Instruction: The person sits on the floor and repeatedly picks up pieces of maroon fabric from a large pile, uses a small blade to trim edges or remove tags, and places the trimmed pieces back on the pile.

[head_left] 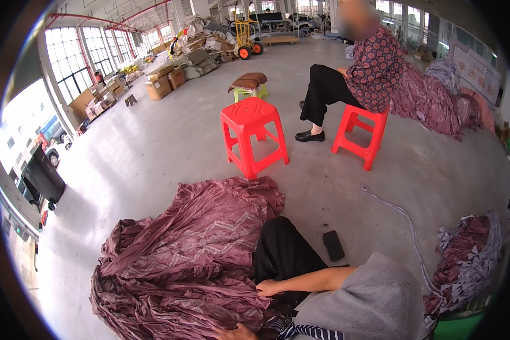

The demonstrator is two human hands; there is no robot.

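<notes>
A large, crumpled maroon cloth (181,249) with pale zigzag bands spreads over the floor and against my black-trousered leg. My right hand (268,287) is closed on the cloth's edge beside my knee, its fingers bent in a pinch. At the lower edge of the picture, my left hand (237,332) rests on the cloth with its fingers stretched out; part of it is cut off. A striped dark piece of fabric (306,331) lies across my lap near the left hand. The cloth's far end reaches a red plastic stool (254,116).
A dark phone (334,245) lies on the floor right of my knee. Further right are a twisted cloth strip (405,218) and a heap of torn rags (470,260). A person (374,68) sits on another red stool (361,135). Maroon cloth piles (430,99) lie behind.
</notes>
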